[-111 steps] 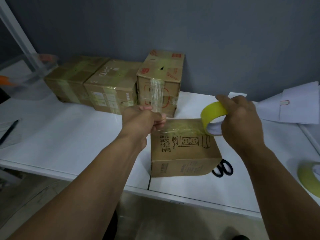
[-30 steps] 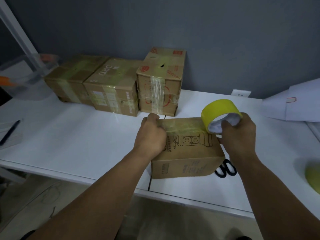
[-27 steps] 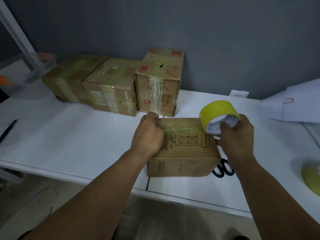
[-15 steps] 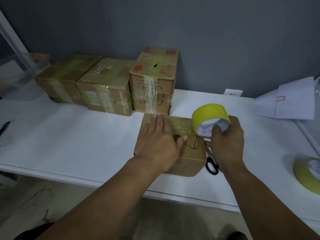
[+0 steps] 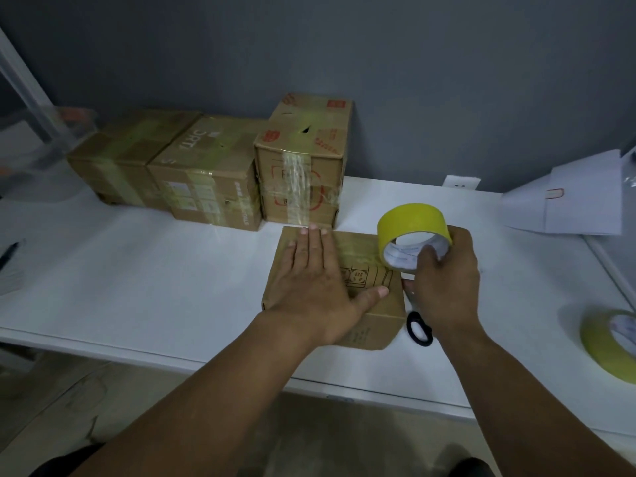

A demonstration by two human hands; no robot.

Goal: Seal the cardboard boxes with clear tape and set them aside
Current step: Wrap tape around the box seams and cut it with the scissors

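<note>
A small cardboard box [image 5: 364,263] sits near the front edge of the white table [image 5: 155,270], with a strip of clear tape across its top. My left hand [image 5: 316,284] lies flat on the box top, fingers straight and pressing down. My right hand [image 5: 444,284] grips a yellow tape roll [image 5: 413,225] at the box's right edge; tape runs from the roll onto the box. Three taped cardboard boxes [image 5: 210,173] stand in a row against the wall behind.
Black scissors [image 5: 418,328] lie on the table right of the box, partly under my right wrist. A second yellow tape roll [image 5: 609,342] lies at the far right. White papers [image 5: 568,201] lie back right. A clear plastic bin [image 5: 38,160] sits far left.
My left hand let go of the tape end, moved onto the box top and flattened there. My right hand brought the roll down to the box's right edge.
</note>
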